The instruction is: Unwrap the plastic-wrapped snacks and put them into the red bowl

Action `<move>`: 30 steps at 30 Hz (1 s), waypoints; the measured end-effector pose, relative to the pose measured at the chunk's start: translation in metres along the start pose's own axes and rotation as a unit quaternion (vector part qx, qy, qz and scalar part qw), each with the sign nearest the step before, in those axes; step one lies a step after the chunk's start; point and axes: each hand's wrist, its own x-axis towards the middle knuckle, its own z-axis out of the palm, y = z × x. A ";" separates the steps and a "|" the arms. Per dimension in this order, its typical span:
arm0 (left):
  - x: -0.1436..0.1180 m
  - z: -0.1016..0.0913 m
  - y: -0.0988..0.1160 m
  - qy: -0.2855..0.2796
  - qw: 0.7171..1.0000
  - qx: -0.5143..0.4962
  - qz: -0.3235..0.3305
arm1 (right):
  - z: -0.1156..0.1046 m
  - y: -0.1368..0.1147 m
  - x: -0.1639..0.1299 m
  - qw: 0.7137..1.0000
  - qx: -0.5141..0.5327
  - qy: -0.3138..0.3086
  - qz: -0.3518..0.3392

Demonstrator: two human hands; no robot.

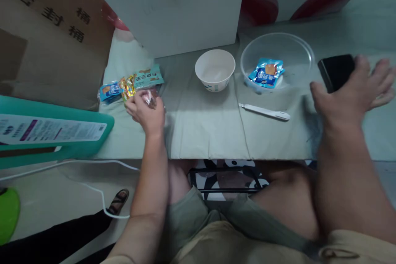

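Observation:
My left hand (147, 111) is closed with its fingers curled on a clear-wrapped reddish-brown snack packet (151, 98). Against it lie a gold packet (128, 86), a blue packet (110, 90) and a pale green packet (148, 75). On the right, my right hand (355, 86) is spread over the table, thumb apart from the fingers. A black phone-like slab (337, 70) lies between its thumb and fingers, partly hidden by the hand; firm contact cannot be made out.
A white paper bowl (215, 68) stands mid-table. Right of it, a clear round plastic tub (278, 39) holds blue snack packets (266, 73). A white craft knife (264, 111) lies in front. Cardboard (62, 41) and white boxes (185, 12) line the back; a green container (55, 128) stands left.

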 end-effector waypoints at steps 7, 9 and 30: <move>0.012 0.000 -0.024 -0.112 0.994 -0.002 -0.021 | -0.030 -0.027 -0.062 0.923 0.190 0.041 -0.332; 0.008 -0.004 -0.025 -0.107 0.992 -0.062 -0.006 | -0.035 -0.037 -0.081 0.919 0.164 -0.083 -0.348; -0.060 0.004 0.044 -0.599 0.665 -0.397 -0.204 | -0.018 -0.040 -0.090 0.853 0.391 -0.311 -0.151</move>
